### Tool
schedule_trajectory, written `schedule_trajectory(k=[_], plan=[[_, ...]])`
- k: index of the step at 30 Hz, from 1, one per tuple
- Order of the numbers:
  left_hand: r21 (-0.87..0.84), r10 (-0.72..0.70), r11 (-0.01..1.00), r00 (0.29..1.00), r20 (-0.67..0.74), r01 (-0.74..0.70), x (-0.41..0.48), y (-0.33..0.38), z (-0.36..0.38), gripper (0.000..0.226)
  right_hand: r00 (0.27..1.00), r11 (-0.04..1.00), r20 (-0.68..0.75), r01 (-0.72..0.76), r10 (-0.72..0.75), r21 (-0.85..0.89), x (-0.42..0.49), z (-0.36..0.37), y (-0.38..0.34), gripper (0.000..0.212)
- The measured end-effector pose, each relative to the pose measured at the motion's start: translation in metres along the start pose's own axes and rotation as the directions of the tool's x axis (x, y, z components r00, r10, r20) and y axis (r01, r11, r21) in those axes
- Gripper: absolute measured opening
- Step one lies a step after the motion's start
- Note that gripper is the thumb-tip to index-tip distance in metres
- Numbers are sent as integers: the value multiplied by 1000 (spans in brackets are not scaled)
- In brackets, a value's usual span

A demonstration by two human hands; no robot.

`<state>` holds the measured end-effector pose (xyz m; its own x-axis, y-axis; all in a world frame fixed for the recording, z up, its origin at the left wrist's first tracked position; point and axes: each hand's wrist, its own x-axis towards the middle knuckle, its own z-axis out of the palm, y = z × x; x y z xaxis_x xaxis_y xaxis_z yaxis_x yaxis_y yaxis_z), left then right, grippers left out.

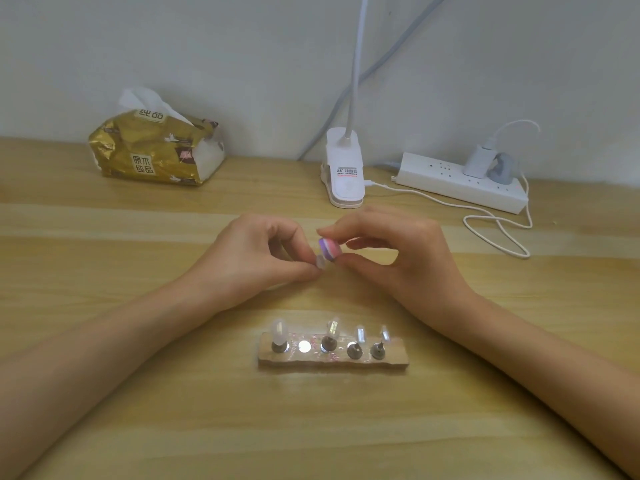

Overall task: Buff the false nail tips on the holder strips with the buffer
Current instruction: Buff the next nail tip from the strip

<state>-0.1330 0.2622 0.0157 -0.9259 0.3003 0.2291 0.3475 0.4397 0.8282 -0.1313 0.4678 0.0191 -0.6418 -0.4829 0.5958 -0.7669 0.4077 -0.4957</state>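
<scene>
My left hand (256, 258) pinches a small translucent false nail tip (321, 262) between thumb and fingers, above the middle of the table. My right hand (391, 254) pinches a small pink-and-purple buffer block (329, 249), whose end touches the nail tip. Nearer to me lies the holder strip (332, 360), a flat tan bar with several small pegs. Clear nail tips stand on its pegs, such as the leftmost nail tip (280, 332); one round metal spot (304, 347) on the strip is bare.
On the wooden table (138, 410), a gold tissue pack (156, 150) sits at the back left. A white clip lamp base (344, 168) stands behind my hands. A white power strip (460, 181) with plugs and a looping white cable (498, 233) lies at the back right.
</scene>
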Motion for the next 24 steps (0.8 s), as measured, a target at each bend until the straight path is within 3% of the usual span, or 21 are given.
schedule_trajectory(k=[2, 6, 9, 12, 15, 19, 22, 24], plan=[[0, 1, 1000, 1000, -6, -1, 0, 0, 0, 15, 997, 996, 4, 77, -77, -54, 0, 2, 0, 16], [13, -2, 1000, 1000, -6, 2, 0, 1, -1, 22, 1000, 999, 12, -3, 4, -34, 0, 1, 2, 13], [10, 1, 1000, 1000, -2, -1, -1, 1, -1, 22, 997, 995, 0, 74, -74, -61, 0, 3, -1, 13], [-1, -13, 1000, 1000, -5, 13, -1, 1, -1, 23, 1000, 1000, 10, -14, 14, -16, 1, 1, 1, 13], [-9, -5, 1000, 1000, 3, 5, -1, 2, -2, 22, 998, 998, -15, 59, -59, -39, 1, 3, 0, 11], [2, 1, 1000, 1000, -1, -1, -1, 1, -1, 22, 999, 999, 10, -34, 34, 14, 0, 0, 1, 12], [-9, 10, 1000, 1000, 4, -10, -2, 2, -2, 24, 998, 997, -10, 66, -66, -33, 0, 3, -2, 12], [-4, 5, 1000, 1000, -2, -5, -2, 1, -2, 22, 1000, 1000, 13, 3, -2, -17, 1, 3, -2, 10]])
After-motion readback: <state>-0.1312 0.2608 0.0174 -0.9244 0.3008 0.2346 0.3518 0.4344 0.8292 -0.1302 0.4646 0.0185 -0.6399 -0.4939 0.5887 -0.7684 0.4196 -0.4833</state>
